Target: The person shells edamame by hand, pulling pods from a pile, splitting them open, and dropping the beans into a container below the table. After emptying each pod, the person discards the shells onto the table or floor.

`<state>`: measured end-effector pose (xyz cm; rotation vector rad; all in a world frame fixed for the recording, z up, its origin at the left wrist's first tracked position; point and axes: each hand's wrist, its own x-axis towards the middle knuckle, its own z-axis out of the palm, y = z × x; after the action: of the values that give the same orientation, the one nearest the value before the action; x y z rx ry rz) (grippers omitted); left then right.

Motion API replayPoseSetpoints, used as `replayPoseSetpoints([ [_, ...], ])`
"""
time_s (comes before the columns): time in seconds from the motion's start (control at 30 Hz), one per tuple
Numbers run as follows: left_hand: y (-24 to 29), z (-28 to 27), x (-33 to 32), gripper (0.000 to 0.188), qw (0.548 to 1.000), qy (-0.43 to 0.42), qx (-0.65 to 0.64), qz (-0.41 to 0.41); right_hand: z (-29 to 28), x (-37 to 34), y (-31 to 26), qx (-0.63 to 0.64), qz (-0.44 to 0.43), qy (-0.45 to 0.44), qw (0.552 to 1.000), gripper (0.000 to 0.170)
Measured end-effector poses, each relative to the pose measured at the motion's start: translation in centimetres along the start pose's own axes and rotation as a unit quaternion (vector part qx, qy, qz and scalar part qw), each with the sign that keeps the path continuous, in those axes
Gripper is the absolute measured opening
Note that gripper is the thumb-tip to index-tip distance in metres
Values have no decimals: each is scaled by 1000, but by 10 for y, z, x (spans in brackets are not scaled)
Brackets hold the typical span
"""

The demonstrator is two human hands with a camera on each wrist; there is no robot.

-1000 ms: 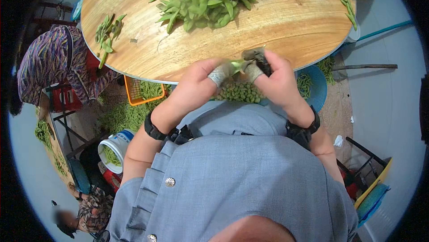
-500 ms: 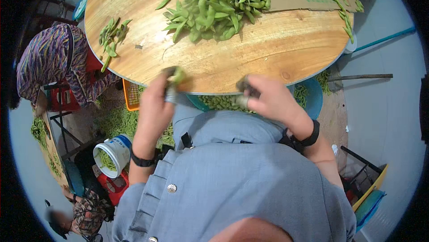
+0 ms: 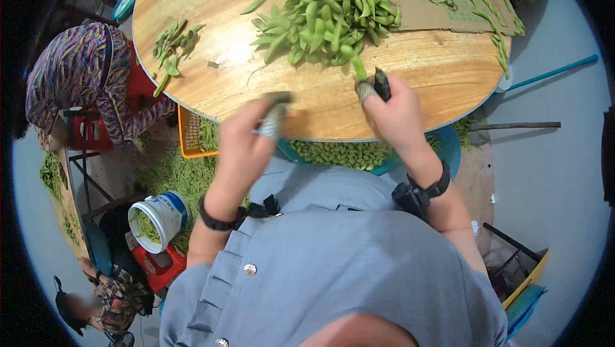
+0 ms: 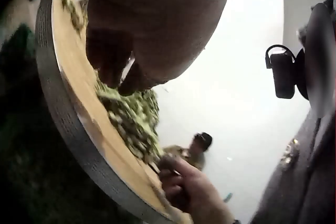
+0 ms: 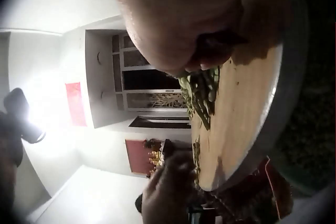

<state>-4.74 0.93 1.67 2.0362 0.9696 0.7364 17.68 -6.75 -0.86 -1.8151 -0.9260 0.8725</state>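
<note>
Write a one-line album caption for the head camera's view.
Beside a heap of pods on a wooden table, the right hand holds a green pod in its fingers.

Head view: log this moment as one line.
right hand: pinches green pod | left hand: blurred, grip unclear | pod pile: on round wooden table | beans: in basin

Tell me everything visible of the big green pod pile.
The pile is a loose heap of slim, often curved green pods, lying every which way on the wooden tabletop, its right side spreading onto flat cardboard. The right hand, a pod at its fingertips, is by the near edge; contact is unclear.
</note>
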Motion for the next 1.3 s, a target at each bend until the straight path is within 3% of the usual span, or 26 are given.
replayPoseSetpoints([
  [0.07, 3, 30, 17, 25, 983, -89, -161, -24, 2, -20, -8, -46, -76, 21, 996, 22],
  [0.1, 14, 34, 26, 24, 948, -164, -235, -135, 5, -24, 4, -34, -94, 2, 995, 23],
  [0.13, 15, 44, 30, 24, 949, -162, -236, -135, 5, -28, 3, -35, -96, 1, 995, 23],
  [0.2, 11, 59, 34, 24, 874, -143, -415, -209, 8, -34, -1, -54, -204, -11, 977, 22],
  [0.23, 16, 55, 34, 23, 878, -135, -408, -210, 2, -36, -1, -106, -153, -57, 981, 24],
  [0.37, 0, 60, 28, 23, 860, -123, -448, -211, -8, -32, 6, -70, -146, -66, 985, 32],
  [0.43, 3, 56, 23, 23, 852, -143, -445, -235, -19, -37, -18, 68, 12, -165, 984, 43],
  [0.47, 4, 54, 22, 23, 852, -145, -444, -237, -20, -38, -20, 70, 14, -164, 984, 43],
  [0.63, 0, 56, 17, 24, 887, -183, -378, -191, -20, -38, -20, 158, 5, -214, 964, 49],
  [0.77, -2, 57, 17, 24, 900, -200, -357, -154, -23, -36, -19, 122, 17, -225, 967, 50],
  [0.83, 6, 52, 20, 23, 969, -191, -153, -37, -22, -34, -12, 163, 35, -232, 958, 49],
  [0.87, 8, 51, 20, 23, 968, -193, -154, -38, -21, -32, -8, 164, 37, -232, 958, 49],
  [0.9, 9, 52, 20, 24, 987, -140, -19, 80, -18, -30, -5, 179, 36, -230, 956, 48],
  [0.93, 10, 53, 19, 26, 970, -82, 117, 195, -16, -29, -2, 195, 35, -229, 953, 48],
  [0.97, 9, 58, 18, 27, 963, -54, 143, 223, -13, -27, 0, 196, 37, -230, 953, 48],
  [1.07, -2, 55, 21, 20, 967, -86, 87, 223, -9, -25, 0, 266, 86, -243, 929, 45],
  [1.1, -1, 51, 22, 20, 967, -86, 87, 222, -12, -28, -3, 331, 138, -268, 894, 43],
  [1.13, 0, 47, 23, 16, 966, -193, -169, -44, -14, -30, -4, 393, 191, -291, 851, 41],
  [1.17, 1, 44, 22, 14, 821, -272, -400, -304, -16, -31, -4, 394, 193, -291, 850, 41],
  [1.27, -8, 48, 21, 16, 803, -288, -419, -309, -22, -31, -6, 425, 201, -317, 824, 39],
  [1.3, -9, 50, 21, 18, 794, -296, -430, -311, -22, -30, -9, 384, 190, -299, 852, 37],
])
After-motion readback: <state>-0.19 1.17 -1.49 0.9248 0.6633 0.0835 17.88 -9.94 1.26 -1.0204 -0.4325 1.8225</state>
